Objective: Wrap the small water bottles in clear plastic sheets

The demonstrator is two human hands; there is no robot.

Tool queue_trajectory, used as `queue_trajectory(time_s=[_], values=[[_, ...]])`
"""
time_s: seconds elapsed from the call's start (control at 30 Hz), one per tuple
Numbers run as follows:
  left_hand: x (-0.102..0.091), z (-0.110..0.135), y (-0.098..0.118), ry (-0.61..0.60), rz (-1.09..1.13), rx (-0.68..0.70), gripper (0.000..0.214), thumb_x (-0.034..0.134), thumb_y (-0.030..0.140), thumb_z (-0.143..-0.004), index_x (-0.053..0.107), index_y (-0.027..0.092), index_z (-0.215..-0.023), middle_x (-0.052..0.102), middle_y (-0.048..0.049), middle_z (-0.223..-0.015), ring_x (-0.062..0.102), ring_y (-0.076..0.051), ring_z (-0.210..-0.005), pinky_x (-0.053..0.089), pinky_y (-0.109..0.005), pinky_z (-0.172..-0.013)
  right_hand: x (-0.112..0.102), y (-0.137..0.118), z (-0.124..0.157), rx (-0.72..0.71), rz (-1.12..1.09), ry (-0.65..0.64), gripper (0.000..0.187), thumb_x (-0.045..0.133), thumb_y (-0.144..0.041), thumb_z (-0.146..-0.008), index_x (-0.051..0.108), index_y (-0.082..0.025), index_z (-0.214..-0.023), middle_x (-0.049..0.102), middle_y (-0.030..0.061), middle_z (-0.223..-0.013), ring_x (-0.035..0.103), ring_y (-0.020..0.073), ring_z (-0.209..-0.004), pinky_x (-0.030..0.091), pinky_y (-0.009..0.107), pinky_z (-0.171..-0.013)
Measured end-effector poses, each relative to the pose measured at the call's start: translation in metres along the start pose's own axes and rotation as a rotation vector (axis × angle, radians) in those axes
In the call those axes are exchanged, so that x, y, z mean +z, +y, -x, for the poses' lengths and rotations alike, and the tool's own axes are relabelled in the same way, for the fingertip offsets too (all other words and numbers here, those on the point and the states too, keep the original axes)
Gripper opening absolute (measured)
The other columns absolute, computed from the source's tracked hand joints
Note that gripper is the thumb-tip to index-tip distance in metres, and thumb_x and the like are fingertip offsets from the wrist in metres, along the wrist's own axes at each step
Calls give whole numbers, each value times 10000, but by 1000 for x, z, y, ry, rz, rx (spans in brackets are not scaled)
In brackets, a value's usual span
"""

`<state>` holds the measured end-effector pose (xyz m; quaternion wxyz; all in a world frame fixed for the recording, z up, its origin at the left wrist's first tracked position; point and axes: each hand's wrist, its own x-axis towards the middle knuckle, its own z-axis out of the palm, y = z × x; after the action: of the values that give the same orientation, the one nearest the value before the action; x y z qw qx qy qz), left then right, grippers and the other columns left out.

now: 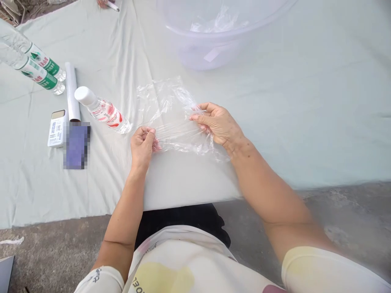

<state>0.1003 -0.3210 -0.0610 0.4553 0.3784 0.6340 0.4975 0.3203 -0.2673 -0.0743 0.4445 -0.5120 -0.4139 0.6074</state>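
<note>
A thin, clear plastic bag (pixel 180 136) is stretched between my hands just above the cloth-covered table (pixel 320 101). My left hand (pixel 143 146) pinches its left edge, fingers curled and thumb pressed on top. My right hand (pixel 218 124) grips the other side, with thumb and fingers closed on the film. Crinkled film spreads upward past my hands and hangs down under my right wrist. Close to my left hand stands a clear bottle (pixel 106 114) with a white cap and a red-patterned label.
At the top, a translucent purple tub (pixel 195 44) holds crumpled clear film (pixel 218 22). To the left are two water bottles (pixel 50 81) with green labels, a white roll (pixel 72 93), a white power bank-like box (pixel 57 129) and a blurred purple item (pixel 76 146). Another person's hand (pixel 102 3) shows at top left.
</note>
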Motion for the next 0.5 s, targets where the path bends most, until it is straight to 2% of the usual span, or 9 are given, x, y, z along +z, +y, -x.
queue_trajectory(time_s=[0.2,0.33,0.5], values=[[-12,-6,5,12,44,-142,127,661,253,-816,543,208,-804,540,78,-534,570,-88,-425,419,-177,-413,-20,-10,-5,-23,-5,155,245,808,-155,-708,664,-228,-893,626,-7,-830,415,58,-511,341,224,-432],[-27,-1,8,3,44,-201,161,687,241,-784,531,208,-805,524,90,-519,564,-86,-408,409,-167,-391,-31,-17,-5,29,-43,226,191,742,-99,-749,685,-219,-886,593,-25,-794,413,50,-517,329,211,-450],[-52,12,11,-5,-39,-232,206,700,284,-780,528,199,-855,575,67,-563,648,-131,-486,515,-211,-457,-36,-23,-4,-6,58,416,182,661,-21,-790,648,-202,-812,597,-22,-786,391,58,-509,312,238,-485]])
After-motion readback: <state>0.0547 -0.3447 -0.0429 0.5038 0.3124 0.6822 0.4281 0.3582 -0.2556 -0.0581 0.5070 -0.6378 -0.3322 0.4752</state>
